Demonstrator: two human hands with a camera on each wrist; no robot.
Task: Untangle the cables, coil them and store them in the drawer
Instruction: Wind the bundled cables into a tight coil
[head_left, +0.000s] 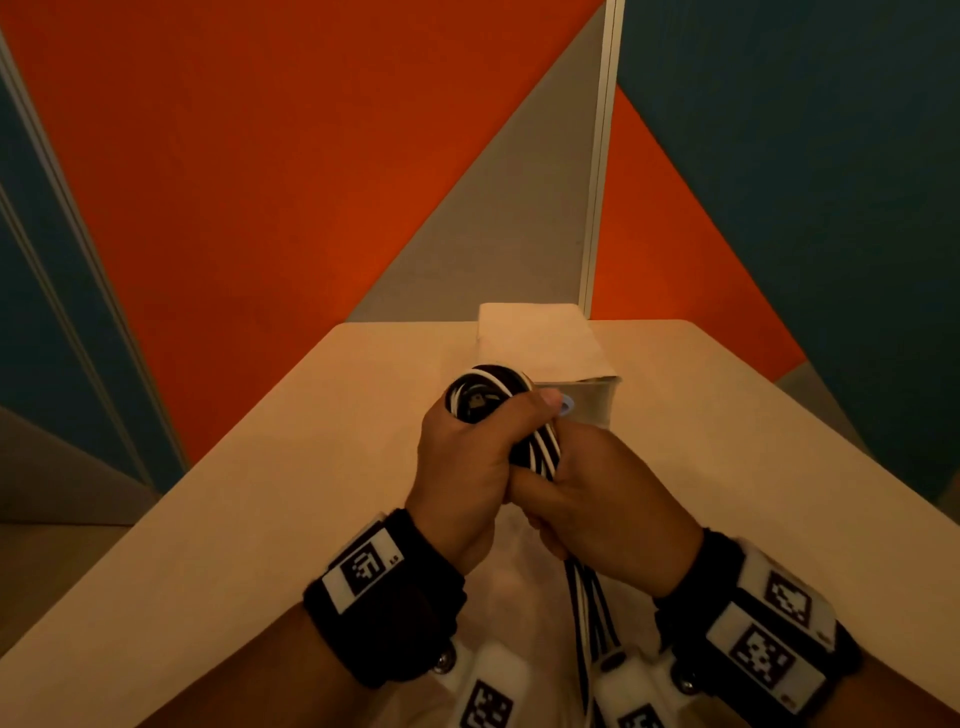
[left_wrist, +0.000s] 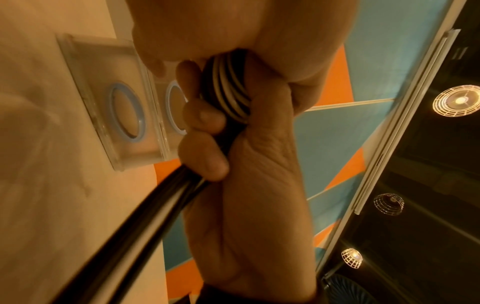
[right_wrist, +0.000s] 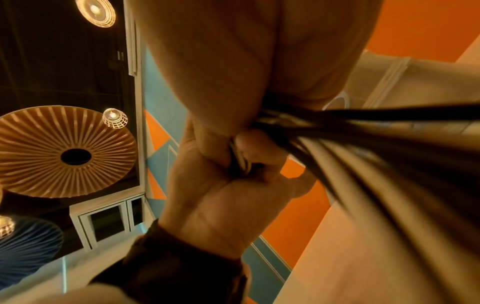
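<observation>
Cables (head_left: 530, 441), black and white, are one bundle above the middle of the table (head_left: 260, 493), clamped in both my hands. From the head I see a loop rising out of the left hand (head_left: 467, 457) and straight strands hanging below the right hand (head_left: 597, 514), toward me. Only the left wrist view shows the clear drawers (left_wrist: 111, 107) with blue ring handles, just behind the fingers (left_wrist: 205, 117), which curl tight around the bundle. The right wrist view shows the right fingers (right_wrist: 259, 152) closed on the strands, though blurred. The hands touch each other. The drawer box (head_left: 540, 338) stands at the far edge; open tabletop lies left and right.
</observation>
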